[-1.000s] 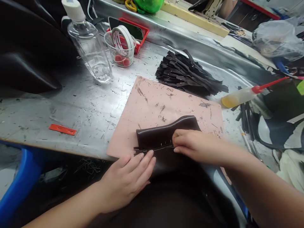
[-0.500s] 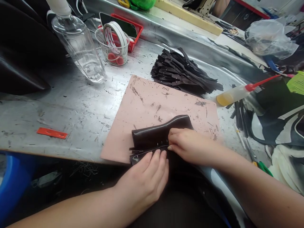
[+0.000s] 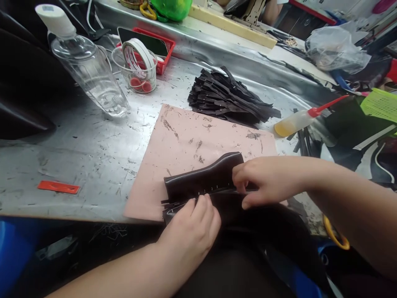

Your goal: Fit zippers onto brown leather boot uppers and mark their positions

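Observation:
A dark brown glossy leather piece lies rolled up on a pinkish board, with small white marks along its lower edge. Black tape ends, looking like zipper tape, stick out at its left end. More dark leather hangs toward me over the table edge. My left hand lies over the seam, fingertips pressing on the leather, its thumb hidden. At the right end of the piece is my right hand, fingers bent and thumb apart from them, with a visible gap between.
The pinkish board rests on a metal tabletop. Behind it are a bundle of black zippers and a red-tipped glue bottle. To the left stand a clear bottle, a cup with tape rolls and an orange strip.
My right hand has moved right along the seam, and its thumb and fingers have parted. My left hand stays on the leather. The whole view has shifted slightly.

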`<control>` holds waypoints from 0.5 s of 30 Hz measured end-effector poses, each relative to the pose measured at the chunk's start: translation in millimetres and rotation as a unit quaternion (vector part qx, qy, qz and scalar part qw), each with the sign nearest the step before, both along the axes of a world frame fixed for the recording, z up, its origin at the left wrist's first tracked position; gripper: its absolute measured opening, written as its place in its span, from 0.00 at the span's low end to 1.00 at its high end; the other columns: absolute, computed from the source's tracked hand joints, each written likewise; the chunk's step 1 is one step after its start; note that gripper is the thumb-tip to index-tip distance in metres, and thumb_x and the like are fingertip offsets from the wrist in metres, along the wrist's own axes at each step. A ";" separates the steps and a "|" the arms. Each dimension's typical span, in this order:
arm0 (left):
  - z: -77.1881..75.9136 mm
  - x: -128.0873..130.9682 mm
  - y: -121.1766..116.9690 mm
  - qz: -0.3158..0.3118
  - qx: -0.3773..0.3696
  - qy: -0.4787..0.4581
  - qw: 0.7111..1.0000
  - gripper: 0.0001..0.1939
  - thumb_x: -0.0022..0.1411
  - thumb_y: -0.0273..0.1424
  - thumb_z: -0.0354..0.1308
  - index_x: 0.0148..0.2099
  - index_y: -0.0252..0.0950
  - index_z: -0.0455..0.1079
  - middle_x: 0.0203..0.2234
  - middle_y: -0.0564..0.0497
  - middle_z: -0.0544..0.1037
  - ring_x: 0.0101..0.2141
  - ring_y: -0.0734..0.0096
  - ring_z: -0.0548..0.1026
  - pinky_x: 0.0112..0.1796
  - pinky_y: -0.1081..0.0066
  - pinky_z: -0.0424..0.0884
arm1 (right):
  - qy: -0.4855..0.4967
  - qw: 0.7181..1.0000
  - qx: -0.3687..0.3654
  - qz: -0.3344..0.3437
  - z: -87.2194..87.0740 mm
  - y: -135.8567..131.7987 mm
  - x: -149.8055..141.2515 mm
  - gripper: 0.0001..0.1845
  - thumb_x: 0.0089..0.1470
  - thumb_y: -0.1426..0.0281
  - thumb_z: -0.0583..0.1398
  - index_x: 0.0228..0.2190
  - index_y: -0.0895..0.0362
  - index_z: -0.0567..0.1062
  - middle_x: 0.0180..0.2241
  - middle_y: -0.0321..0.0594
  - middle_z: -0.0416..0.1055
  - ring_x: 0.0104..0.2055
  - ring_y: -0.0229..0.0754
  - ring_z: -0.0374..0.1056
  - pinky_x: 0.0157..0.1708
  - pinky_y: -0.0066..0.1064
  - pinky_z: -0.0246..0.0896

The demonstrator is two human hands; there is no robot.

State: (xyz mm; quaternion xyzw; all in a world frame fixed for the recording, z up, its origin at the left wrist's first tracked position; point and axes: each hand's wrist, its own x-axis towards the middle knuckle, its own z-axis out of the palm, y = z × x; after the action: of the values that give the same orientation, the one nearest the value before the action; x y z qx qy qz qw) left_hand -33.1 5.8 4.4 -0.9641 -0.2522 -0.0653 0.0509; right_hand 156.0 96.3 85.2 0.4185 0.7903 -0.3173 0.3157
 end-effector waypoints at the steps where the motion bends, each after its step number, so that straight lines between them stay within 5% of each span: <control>1: -1.3 0.6 0.0 -0.001 0.005 -0.004 1.000 0.17 0.60 0.29 0.46 0.48 0.26 0.67 0.45 0.37 0.73 0.45 0.58 0.70 0.42 0.64 0.66 | -0.005 1.000 -0.021 -0.014 0.5 2.5 5.6 0.12 0.47 0.60 0.59 0.25 0.56 0.75 0.29 0.38 0.72 0.29 0.40 0.67 0.28 0.28 0.57; 9: -9.2 4.3 -5.1 0.041 0.009 -0.012 0.999 0.19 0.61 0.30 0.45 0.53 0.31 0.65 0.51 0.42 0.69 0.45 0.60 0.70 0.44 0.64 0.65 | 0.011 0.998 0.055 -0.023 -21.3 -5.4 16.7 0.13 0.54 0.67 0.54 0.25 0.58 0.75 0.31 0.42 0.71 0.31 0.40 0.66 0.32 0.29 0.58; 15: 6.9 17.6 -1.5 0.043 -0.003 0.029 0.999 0.21 0.55 0.30 0.51 0.49 0.26 0.69 0.45 0.36 0.73 0.43 0.55 0.70 0.41 0.63 0.68 | -0.009 0.996 0.082 -0.019 -23.4 -6.4 11.7 0.13 0.54 0.67 0.54 0.26 0.58 0.76 0.31 0.43 0.72 0.31 0.41 0.67 0.30 0.30 0.59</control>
State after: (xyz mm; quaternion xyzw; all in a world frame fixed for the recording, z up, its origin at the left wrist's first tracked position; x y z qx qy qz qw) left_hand -15.5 4.3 11.3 -0.9541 -0.2919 -0.0346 0.0575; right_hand 167.7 89.9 61.9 0.4607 0.8024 -0.2537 0.2820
